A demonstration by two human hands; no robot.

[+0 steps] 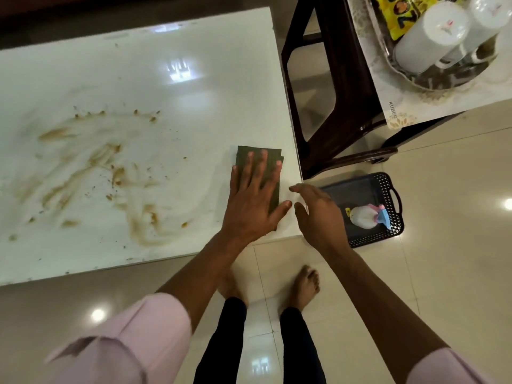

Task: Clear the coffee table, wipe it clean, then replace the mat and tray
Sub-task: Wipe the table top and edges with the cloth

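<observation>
The white glossy coffee table (pixel 171 79) fills the left of the view, smeared with brown stains (pixel 105 167) and crumbs over its left and middle. A folded dark green cloth (pixel 259 152) lies near the table's right front corner. My left hand (pixel 253 195) presses flat on the cloth, fingers spread. My right hand (pixel 315 212) hovers just beyond the table's right edge, fingers curled and apart, holding nothing. The patterned mat (pixel 399 112) and the silver tray (pixel 443 81) with white bottles sit on a dark stool at the upper right.
A dark brown stool (pixel 332 106) stands right beside the table's right edge. A black plastic basket (pixel 385 187) on the floor holds a spray bottle (pixel 365 216). My bare feet (pixel 303 286) stand on the beige tiled floor by the table's corner.
</observation>
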